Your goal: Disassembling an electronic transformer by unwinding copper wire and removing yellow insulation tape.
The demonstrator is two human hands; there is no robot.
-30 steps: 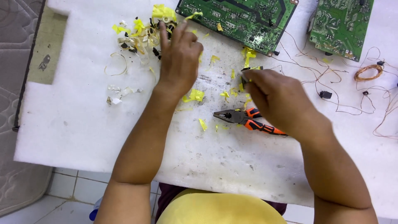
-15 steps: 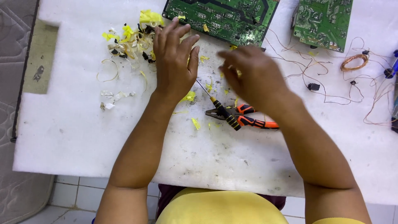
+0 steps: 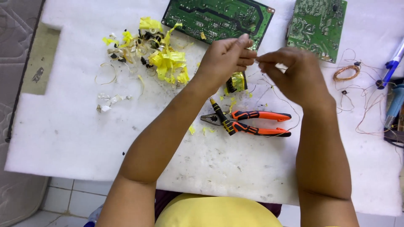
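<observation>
Overhead, head view: left hand [image 3: 225,59] and right hand [image 3: 290,73] raised together above white foam pad [image 3: 63,130], fingertips pinched narrow on fine copper wire [image 3: 275,94] stretched between them; exact grip too small to confirm. Wire trails down past small yellow-taped coil [image 3: 237,80], likely its source. Orange-handled pliers [image 3: 248,122] parked just below, within reach. Yellow tape scraps [image 3: 168,63] heaped left, clear of green circuit board [image 3: 216,19].

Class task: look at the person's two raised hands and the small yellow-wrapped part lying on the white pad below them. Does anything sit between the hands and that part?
Nothing visible does. The left hand and right hand meet fingertip to fingertip just above the yellow-wrapped part. The pliers lie nearer the person, off to the side.
</observation>
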